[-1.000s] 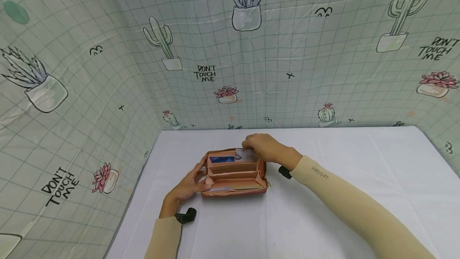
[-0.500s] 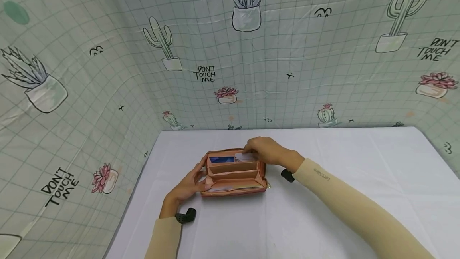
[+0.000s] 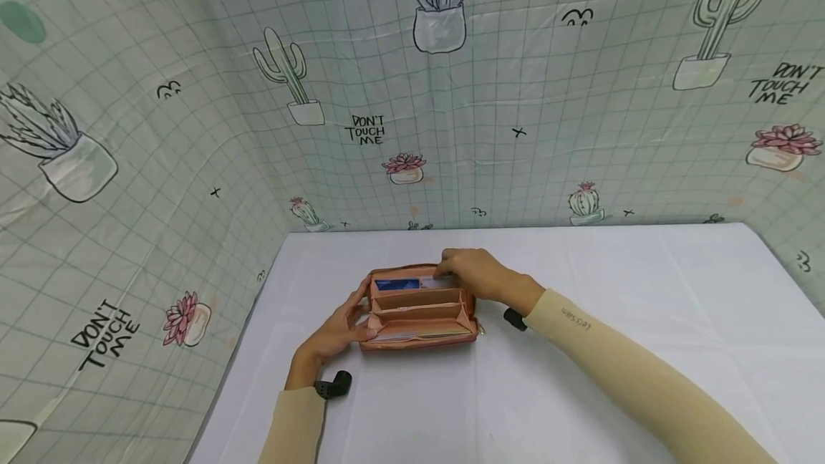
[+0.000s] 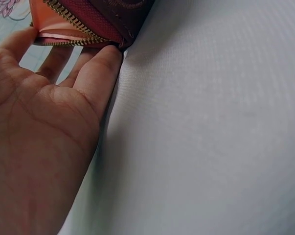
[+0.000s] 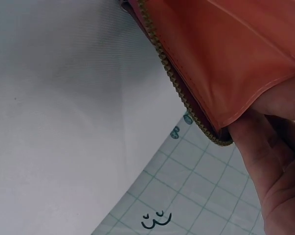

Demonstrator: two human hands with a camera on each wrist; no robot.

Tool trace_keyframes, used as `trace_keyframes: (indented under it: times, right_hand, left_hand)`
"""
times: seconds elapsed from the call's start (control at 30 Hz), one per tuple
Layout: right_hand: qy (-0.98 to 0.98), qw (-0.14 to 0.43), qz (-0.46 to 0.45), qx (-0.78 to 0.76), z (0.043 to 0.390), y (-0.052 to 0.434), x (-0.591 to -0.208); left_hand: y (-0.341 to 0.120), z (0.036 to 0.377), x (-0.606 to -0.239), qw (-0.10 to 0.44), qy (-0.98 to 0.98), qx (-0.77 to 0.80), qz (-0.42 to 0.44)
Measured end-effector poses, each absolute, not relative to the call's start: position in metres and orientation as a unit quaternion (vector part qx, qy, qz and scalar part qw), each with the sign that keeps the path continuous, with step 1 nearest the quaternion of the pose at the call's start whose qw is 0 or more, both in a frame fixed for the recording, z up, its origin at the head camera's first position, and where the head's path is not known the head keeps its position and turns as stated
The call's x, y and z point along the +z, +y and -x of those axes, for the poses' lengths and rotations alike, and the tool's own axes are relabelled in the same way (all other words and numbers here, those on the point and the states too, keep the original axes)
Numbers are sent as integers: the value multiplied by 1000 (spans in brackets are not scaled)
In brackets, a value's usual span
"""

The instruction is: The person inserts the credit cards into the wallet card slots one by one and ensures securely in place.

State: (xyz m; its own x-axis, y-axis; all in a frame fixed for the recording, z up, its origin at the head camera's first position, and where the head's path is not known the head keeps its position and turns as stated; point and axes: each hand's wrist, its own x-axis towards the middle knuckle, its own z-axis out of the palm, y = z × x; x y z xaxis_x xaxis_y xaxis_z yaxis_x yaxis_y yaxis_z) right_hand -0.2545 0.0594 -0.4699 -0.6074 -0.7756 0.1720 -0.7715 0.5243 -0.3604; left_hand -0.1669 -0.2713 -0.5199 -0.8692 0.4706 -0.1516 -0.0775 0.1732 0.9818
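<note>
We record an open salmon-pink zip-around wallet (image 3: 420,310) lying on the white cloth-covered table (image 3: 580,349), left of centre and toward the far half. Our left hand (image 3: 335,335) rests against the wallet's left end, fingers straight and close together; in the left wrist view the fingertips (image 4: 105,58) touch the zipper edge. Our right hand (image 3: 477,274) sits over the wallet's far right corner, fingers curled and pinching a pale card (image 3: 438,282) seated in the far slot. A blue card (image 3: 396,284) lies in the same slot, just left of it. A cactus-print grid backdrop (image 3: 451,92) rises behind the table.
</note>
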Motion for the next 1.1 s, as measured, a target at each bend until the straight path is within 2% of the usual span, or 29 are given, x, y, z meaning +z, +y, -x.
trace_keyframes:
  times: [0.5, 1.1]
  right_hand:
    - [872, -16, 455, -179, 249, 61, -467]
    - [876, 53, 436, -199, 256, 62, -461]
  left_hand:
    - [-271, 167, -520, 212, 737, 626, -138]
    - [-272, 170, -523, 209, 747, 615, -140]
